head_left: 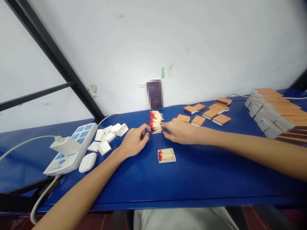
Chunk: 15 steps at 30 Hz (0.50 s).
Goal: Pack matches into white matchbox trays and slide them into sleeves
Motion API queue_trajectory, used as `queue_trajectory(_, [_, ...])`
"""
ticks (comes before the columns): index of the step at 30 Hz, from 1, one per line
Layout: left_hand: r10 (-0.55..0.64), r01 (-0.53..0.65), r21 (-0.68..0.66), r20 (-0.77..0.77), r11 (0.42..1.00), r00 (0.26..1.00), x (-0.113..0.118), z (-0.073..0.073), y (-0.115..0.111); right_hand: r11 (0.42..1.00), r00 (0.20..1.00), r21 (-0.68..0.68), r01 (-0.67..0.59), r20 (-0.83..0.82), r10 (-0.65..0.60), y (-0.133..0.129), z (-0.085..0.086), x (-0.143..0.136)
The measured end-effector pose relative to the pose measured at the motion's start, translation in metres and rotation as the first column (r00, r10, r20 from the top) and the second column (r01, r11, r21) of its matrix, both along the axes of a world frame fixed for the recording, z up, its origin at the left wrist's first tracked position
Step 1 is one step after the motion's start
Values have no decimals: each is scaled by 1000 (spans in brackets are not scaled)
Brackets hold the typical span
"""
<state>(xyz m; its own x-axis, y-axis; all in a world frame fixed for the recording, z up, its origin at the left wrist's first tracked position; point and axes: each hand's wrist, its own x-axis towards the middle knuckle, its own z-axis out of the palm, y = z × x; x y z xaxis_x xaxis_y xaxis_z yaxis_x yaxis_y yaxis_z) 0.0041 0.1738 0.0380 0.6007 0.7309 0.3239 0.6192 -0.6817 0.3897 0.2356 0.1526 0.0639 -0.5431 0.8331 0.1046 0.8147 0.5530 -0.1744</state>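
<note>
A pile of red-headed matches point(156, 121) lies on the blue table against the wall, heads to the left. At the head side of its near end is my left hand point(135, 140), fingers curled, with a gap between thumb and index finger. My right hand point(176, 130) is at the bare stick ends, its index fingertip at the matches and its thumb a little apart. Nothing shows gripped in either hand, though the right hand's other fingers are partly hidden. Nearer to me sits a white matchbox tray point(167, 161) filled with matches, heads left.
White matchbox trays point(104, 147) lie jumbled left of my left hand, by a white earbud case point(87, 162) and a power strip point(74, 140) with a plugged-in charger. Orange matchboxes point(222, 119) lie scattered at right, before a large stack of matchboxes point(275, 110).
</note>
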Motion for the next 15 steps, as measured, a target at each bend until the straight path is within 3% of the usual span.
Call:
queue_trajectory(7, [21,-18,27,-131,999,991,-3,-2,6,984,990,166,58,-134,-36,10,-34,-4])
queue_trajectory(15, [-12,24,56,-197,998,980,-2,-1,5,985,993,174,18,-120,3,6,-34,-3])
